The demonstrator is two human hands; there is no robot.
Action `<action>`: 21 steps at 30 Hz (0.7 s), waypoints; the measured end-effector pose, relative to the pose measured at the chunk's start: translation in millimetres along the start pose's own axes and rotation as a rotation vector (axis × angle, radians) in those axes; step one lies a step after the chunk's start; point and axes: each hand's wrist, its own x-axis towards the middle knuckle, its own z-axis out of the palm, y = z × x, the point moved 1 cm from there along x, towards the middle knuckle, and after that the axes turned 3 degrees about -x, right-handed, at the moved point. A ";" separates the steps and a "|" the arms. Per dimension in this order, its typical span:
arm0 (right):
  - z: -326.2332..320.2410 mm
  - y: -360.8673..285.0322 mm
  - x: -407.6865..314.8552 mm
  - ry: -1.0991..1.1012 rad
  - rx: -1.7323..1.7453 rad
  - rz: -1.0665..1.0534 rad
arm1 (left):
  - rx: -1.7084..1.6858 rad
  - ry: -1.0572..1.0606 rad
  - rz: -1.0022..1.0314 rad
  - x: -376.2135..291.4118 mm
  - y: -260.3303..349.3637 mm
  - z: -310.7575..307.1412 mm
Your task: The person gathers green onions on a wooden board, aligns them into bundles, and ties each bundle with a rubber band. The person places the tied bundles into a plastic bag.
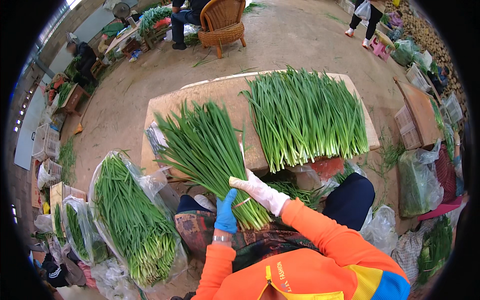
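Note:
A thick bunch of garlic chives (210,138) is held over my lap, its leaves fanning up and left over the board. My left hand (226,212), in a blue glove, grips the lower stems from the left. In a whitish glove, my right hand (262,191) closes around the bunch from the right, slightly higher. A thin band (241,203) crosses the stems between the hands; whether it is fastened I cannot tell. More garlic chives (307,116) lie in a broad row across the right of the wooden board (210,90), pale stem ends towards me.
Beside my left leg, a clear plastic bag (174,258) holds a large heap of chives (135,213). Silvery strips (155,138) lie at the board's left edge. Ahead stands a wicker chair (222,22) with a seated person. Another person's legs (369,22) are at the upper right.

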 end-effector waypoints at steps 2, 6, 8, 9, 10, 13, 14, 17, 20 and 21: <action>-2.3 -7.6 8.4 0.002 -0.113 0.032 | 0.003 -0.027 0.037 4.4 6.3 3.4; 3.7 -33.8 22.2 -0.089 0.040 -0.006 | 0.065 -0.055 0.102 16.9 35.6 15.4; 12.3 -58.6 32.4 -0.038 -0.048 -0.164 | 0.094 -0.116 0.183 26.0 64.2 28.1; 15.6 -75.2 38.6 -0.078 -0.068 -0.271 | 0.102 -0.192 0.270 33.9 82.2 37.4; 20.0 -91.8 48.8 -0.113 -0.074 -0.322 | 0.161 -0.201 0.313 43.8 102.1 45.9; 27.8 -138.3 85.4 -0.171 -0.094 -0.448 | 0.208 -0.371 0.501 77.1 164.5 67.9; 27.2 -148.0 93.1 -0.167 -0.100 -0.447 | 0.215 -0.391 0.507 86.6 180.4 72.2; 16.2 -158.5 105.0 -0.156 -0.151 -0.440 | 0.304 -0.398 0.539 105.5 205.5 75.3; 7.0 -152.5 116.3 -0.093 -0.243 -0.347 | 0.556 -0.321 0.621 115.4 213.1 74.2; 5.7 -148.0 118.8 -0.036 -0.253 -0.310 | 0.667 -0.359 0.721 116.1 213.6 75.4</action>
